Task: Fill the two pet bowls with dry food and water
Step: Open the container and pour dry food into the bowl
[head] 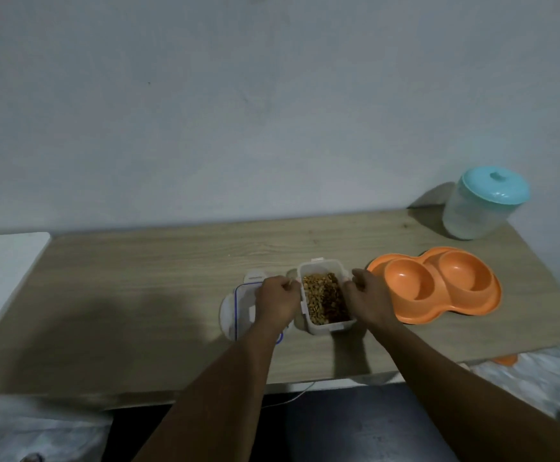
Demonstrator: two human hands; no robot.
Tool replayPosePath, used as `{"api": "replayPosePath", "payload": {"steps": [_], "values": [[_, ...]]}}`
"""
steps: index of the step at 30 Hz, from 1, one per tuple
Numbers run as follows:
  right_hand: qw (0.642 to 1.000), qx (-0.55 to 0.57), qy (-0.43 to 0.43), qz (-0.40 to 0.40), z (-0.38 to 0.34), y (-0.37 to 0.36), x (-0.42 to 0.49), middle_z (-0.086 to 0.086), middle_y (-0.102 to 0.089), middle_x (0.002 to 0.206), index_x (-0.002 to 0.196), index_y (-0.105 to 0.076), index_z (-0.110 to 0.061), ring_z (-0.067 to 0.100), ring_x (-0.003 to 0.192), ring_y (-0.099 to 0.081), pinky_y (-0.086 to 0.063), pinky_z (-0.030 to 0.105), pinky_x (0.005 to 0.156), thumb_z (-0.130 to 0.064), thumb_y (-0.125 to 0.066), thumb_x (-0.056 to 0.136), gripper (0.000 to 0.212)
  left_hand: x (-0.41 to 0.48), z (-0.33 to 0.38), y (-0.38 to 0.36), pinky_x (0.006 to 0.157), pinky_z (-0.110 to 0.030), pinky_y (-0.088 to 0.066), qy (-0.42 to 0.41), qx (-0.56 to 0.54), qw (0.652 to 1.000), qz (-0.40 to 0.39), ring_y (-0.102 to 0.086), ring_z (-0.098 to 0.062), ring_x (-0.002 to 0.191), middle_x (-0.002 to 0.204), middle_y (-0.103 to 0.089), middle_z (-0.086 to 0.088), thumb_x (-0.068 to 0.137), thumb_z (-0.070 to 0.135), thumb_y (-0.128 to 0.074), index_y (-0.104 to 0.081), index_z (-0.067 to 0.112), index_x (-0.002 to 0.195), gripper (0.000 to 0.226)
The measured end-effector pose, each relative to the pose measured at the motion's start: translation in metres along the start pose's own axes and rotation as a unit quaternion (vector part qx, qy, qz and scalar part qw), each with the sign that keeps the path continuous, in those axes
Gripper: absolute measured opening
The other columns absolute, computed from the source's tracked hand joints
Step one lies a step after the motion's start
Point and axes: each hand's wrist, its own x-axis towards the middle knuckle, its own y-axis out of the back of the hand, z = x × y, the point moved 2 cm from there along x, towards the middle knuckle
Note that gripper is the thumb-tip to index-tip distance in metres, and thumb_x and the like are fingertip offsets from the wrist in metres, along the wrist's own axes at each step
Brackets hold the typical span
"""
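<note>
Head view looks down on my two hands at either side of the open food container (pixel 327 296), which sits on the desk (pixel 158 271) right between them. My left hand (pixel 277 300) is curled at the container's left wall, fingers bent in toward the rim; whether it truly grips the wall or a side clip I cannot tell. My right hand (pixel 370 296) is curled the same way against the right wall, and again I cannot say for sure that it has hold. The container is full of brown dry food (pixel 325 300). Its lid (pixel 238 308), clear with a blue seal line, lies flat on the desk under and just beyond my left hand.

Just beyond my right hand stands the orange double pet bowl (pixel 438 288), both wells bare, neither food nor water in them. Farther off past my right hand, near the wall, is a clear jar with a teal lid (pixel 485 201), shut; I cannot see what it holds.

I judge the opening step done and the food step just beginning. Next I would need a firm hold on both sides of the container, a lift across to my right, and a slow tilt over one well so the pieces do not spill over the rim.
</note>
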Motion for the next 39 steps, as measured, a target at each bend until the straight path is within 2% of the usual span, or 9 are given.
{"api": "replayPosePath", "payload": {"steps": [5,13,17,24,28,30,32,35,39], "values": [[0.999,0.048,-0.001,-0.021,0.007,-0.010,-0.008,0.009,-0.070,0.110,0.116,-0.067,-0.009,0.026,0.105,-0.064,-0.053,0.052,0.094,-0.019,-0.046,0.101,0.028,0.003,0.004,-0.020,0.081,-0.038,-0.056,0.047,-0.007,0.999,0.012,-0.068,-0.030,0.089,0.090,-0.075,-0.010,0.086,0.032,-0.068,-0.076,0.011,0.092,0.022],[0.989,0.149,0.012,0.011,-0.025,0.031,-0.001,0.004,-0.073,0.109,0.114,-0.072,-0.014,0.019,0.100,-0.067,-0.055,0.035,0.083,-0.014,-0.052,0.097,0.026,0.005,0.053,-0.009,0.064,-0.035,-0.061,0.082,-0.078,0.993,0.040,-0.071,-0.024,0.068,0.073,-0.072,-0.007,0.077,0.020,-0.076,-0.068,0.014,0.064,0.017],[0.937,0.349,-0.017,-0.005,-0.046,0.086,0.003,0.003,-0.074,0.105,0.111,-0.072,-0.019,0.022,0.097,-0.070,-0.060,0.043,0.080,-0.019,-0.059,0.096,0.019,0.009,0.111,-0.024,0.060,-0.039,-0.062,0.079,-0.169,0.982,0.033,-0.071,-0.025,0.064,0.074,-0.073,-0.010,0.073,0.021,-0.077,-0.069,0.006,0.066,0.018],[0.885,0.458,-0.083,-0.018,-0.008,0.146,0.013,0.010,-0.065,0.126,0.132,-0.053,-0.033,0.039,0.112,-0.064,-0.059,0.051,0.074,-0.042,-0.066,0.090,0.045,-0.006,0.170,-0.094,0.068,-0.044,-0.062,0.085,-0.224,0.971,0.012,-0.072,-0.029,0.071,0.076,-0.073,-0.012,0.062,0.028,-0.076,-0.068,0.009,0.065,0.020],[0.907,0.409,-0.099,0.034,0.026,0.178,0.018,0.008,-0.063,0.121,0.119,-0.056,-0.031,0.037,0.109,-0.063,-0.058,0.064,0.075,-0.039,-0.063,0.093,0.029,-0.024,0.165,-0.128,0.076,-0.037,-0.061,0.084,-0.204,0.974,-0.040,-0.070,-0.025,0.085,0.103,-0.072,-0.010,0.087,0.024,-0.062,-0.069,0.012,0.098,0.018],[0.945,0.312,-0.066,0.068,0.036,0.197,0.021,0.006,-0.064,0.117,0.115,-0.060,-0.028,0.029,0.106,-0.064,-0.062,0.054,0.071,-0.040,-0.060,0.092,0.026,-0.032,0.148,-0.130,0.095,-0.032,-0.049,0.040,-0.035,0.998,-0.033,-0.062,-0.025,0.112,0.125,-0.064,-0.001,0.087,0.030,-0.059,-0.062,0.021,0.122,0.036],[0.974,0.210,-0.018,0.079,0.045,0.213,0.025,0.000,-0.066,0.115,0.110,-0.061,-0.034,0.023,0.104,-0.063,-0.060,0.051,0.079,-0.050,-0.060,0.085,0.029,-0.035,0.123,-0.132,0.101,-0.032,-0.043,-0.013,0.077,0.994,-0.070,-0.055,-0.024,0.124,0.133,-0.058,-0.001,0.079,0.032,-0.066,-0.054,0.027,0.132,0.054],[0.991,0.108,0.022,0.081,0.054,0.228,0.030,-0.004,-0.065,0.113,0.109,-0.059,-0.039,0.022,0.106,-0.063,-0.056,0.051,0.091,-0.055,-0.057,0.084,0.030,-0.036,0.090,-0.141,0.092,-0.042,-0.052,-0.115,0.127,0.975,-0.139,-0.063,-0.020,0.111,0.114,-0.067,0.004,0.054,0.040,-0.074,-0.058,0.041,0.113,0.061],[0.995,0.020,0.055,0.079,0.050,0.230,0.035,0.001,-0.065,0.120,0.123,-0.059,-0.031,0.024,0.107,-0.063,-0.058,0.048,0.087,-0.060,-0.053,0.085,0.048,-0.022,0.060,-0.159,0.098,-0.047,-0.047,-0.127,0.233,0.957,-0.117,-0.052,-0.020,0.122,0.137,-0.052,0.006,0.037,0.078,-0.071,-0.033,0.036,0.141,0.119]]}}
